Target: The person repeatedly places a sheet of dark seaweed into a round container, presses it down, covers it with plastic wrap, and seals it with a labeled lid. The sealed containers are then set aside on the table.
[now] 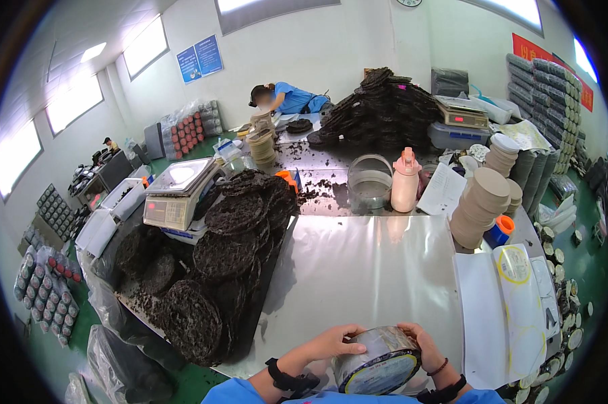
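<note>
A round package (378,369) at the near side shines with a glossy, film-like finish above a smooth, reflective metal worktop (364,276). At left, dark cakes (233,215) lie rough and matt, near wrinkled, shiny plastic bags (120,363). At right, matt, cardboard-like tan discs (477,209) stand beyond smooth white paper sheets (482,316). Farther off, a pink plastic bottle (405,187) shows a smooth surface.

Round package (378,362), one: short drum form, glossy wrapping, side grey-brown with dark patches; round face bearing a broad pale-blue label with yellow marking, dark at the rim. Tilted, labelled face toward the person. Held between left hand (336,342) and right hand (423,345) at the near side of the table (358,276); contact with table unclear.
</note>
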`<state>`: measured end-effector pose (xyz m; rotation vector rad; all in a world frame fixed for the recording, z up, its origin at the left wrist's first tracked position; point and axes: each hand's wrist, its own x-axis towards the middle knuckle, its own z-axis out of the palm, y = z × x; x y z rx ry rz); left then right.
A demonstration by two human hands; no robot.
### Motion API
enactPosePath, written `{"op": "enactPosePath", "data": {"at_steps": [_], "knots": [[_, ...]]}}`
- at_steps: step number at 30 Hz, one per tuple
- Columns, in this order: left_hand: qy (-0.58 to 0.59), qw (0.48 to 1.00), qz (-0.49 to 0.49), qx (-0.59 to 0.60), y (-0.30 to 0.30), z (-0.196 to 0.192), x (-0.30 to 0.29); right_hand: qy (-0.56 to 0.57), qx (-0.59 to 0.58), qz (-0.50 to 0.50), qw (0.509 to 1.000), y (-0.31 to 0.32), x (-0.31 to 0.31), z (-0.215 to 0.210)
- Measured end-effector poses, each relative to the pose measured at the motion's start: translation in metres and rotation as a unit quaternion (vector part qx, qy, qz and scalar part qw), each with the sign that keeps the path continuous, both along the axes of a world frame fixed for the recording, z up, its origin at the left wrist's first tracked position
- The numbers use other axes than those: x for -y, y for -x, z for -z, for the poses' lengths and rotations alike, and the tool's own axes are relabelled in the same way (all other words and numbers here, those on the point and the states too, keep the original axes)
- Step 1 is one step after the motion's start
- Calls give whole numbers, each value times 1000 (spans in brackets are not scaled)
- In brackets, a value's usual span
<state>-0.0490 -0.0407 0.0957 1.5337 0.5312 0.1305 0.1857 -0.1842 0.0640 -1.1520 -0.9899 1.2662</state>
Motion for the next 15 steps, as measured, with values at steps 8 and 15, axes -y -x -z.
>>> {"op": "enactPosePath", "data": {"at_steps": [8, 15], "knots": [[14, 1000, 16, -3, 8, 5, -4, 98, -87, -8, 991, -2, -10, 5], [76, 996, 29, 28, 11, 27, -14, 98, -74, -8, 992, -3, -19, 17]]}}
